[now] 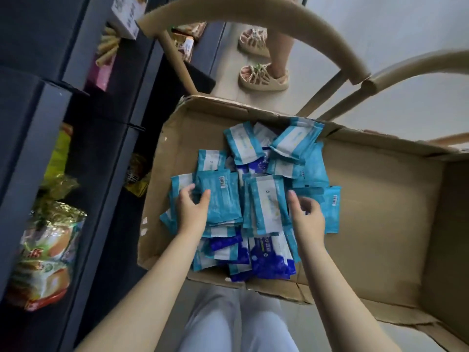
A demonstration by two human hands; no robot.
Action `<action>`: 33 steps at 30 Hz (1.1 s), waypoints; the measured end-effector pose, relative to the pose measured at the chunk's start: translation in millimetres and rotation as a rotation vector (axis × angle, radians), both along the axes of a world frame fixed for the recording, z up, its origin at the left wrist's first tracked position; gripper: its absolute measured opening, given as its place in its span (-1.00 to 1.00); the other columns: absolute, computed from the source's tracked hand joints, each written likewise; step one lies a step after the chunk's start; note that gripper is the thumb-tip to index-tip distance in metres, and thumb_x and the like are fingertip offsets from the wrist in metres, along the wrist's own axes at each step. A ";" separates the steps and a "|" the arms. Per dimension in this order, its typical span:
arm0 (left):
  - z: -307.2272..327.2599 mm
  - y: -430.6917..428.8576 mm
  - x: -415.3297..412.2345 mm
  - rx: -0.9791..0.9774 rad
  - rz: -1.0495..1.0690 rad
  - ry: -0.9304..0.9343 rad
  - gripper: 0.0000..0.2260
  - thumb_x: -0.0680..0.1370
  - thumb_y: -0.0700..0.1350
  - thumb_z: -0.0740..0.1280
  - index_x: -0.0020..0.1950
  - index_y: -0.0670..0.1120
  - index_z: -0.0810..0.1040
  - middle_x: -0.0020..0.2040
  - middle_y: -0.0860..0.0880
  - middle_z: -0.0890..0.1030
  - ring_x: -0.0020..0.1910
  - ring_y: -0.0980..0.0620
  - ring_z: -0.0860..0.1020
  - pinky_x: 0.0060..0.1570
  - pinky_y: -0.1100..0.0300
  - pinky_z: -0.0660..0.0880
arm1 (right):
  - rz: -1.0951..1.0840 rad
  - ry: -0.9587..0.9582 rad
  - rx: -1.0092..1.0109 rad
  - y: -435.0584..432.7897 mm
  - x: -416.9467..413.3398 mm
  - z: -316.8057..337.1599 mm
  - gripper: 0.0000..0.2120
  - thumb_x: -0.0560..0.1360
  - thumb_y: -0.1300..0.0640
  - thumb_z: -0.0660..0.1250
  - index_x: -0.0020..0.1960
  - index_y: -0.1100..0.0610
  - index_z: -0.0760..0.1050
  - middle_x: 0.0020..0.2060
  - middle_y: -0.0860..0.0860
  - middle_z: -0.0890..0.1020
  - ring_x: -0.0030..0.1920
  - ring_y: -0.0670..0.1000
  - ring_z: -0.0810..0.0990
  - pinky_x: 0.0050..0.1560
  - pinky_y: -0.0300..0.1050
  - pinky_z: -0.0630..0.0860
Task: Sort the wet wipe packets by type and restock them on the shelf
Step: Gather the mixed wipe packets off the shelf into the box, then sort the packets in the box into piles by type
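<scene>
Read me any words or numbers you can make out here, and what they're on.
Nothing reads clearly.
Barcode on the teal packet: digits too small.
White print on the dark blue packet: blurred.
Red characters on the snack bag: blurred.
Print on the shelf tag: blurred.

The cardboard box (380, 224) was cut off at the right edge of the view. Dark blue packets (269, 262) lay half buried under the light blue packets (220, 199); their print was too blurred to read. The right hand (308, 217) hid its own fingertips, so its grip was unclear.
</scene>
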State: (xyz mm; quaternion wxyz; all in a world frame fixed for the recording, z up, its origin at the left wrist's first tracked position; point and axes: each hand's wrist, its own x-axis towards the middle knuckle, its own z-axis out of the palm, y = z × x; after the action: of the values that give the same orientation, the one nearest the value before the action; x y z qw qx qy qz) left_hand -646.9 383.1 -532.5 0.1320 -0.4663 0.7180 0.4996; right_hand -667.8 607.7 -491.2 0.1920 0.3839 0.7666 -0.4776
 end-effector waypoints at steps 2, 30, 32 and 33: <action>7.6 -0.1 -23.4 -0.062 -0.050 0.106 -0.71 0.59 -0.04 0.34 0.29 -0.04 0.43 0.28 0.01 0.47 0.24 0.08 0.44 0.12 0.22 0.35 | -0.114 0.149 0.147 12.2 -18.5 10.0 -0.63 0.54 -0.16 0.35 0.13 0.12 0.51 0.04 0.04 0.60 0.10 0.05 0.57 0.08 -0.12 0.43; 39.4 72.5 -103.2 0.295 0.160 0.210 -0.83 0.59 -0.15 0.34 0.17 0.00 0.48 0.11 0.04 0.65 0.11 0.04 0.63 0.21 0.00 0.54 | -0.518 0.200 -0.457 84.7 -67.3 -1.4 -0.59 0.50 0.30 0.43 0.29 0.16 0.42 0.02 0.15 0.68 -0.09 0.06 0.70 -0.09 -0.06 0.66; 64.6 99.6 -90.2 0.304 0.112 0.255 -0.83 0.61 -0.18 0.31 0.19 -0.02 0.47 0.08 0.08 0.66 0.02 0.16 0.64 0.09 0.21 0.56 | -0.576 0.221 -0.459 117.7 -56.2 5.0 -0.63 0.53 0.33 0.37 0.31 0.20 0.40 -0.03 0.09 0.68 -0.17 -0.04 0.70 -0.22 -0.17 0.64; 72.6 118.2 -85.6 0.317 0.082 0.261 -0.82 0.62 -0.20 0.30 0.21 -0.04 0.46 0.07 0.09 0.66 -0.01 0.20 0.65 0.01 0.30 0.57 | -0.601 0.225 -0.448 136.3 -51.1 6.6 -0.66 0.55 0.31 0.36 0.29 0.18 0.40 -0.03 0.07 0.67 -0.19 -0.08 0.69 -0.26 -0.20 0.62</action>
State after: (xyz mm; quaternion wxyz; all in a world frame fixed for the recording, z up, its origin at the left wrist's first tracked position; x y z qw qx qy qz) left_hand -732.5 501.3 -459.9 0.0892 -0.3996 0.6218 0.6676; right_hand -718.9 744.0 -484.6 0.0377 0.4851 0.5130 -0.7072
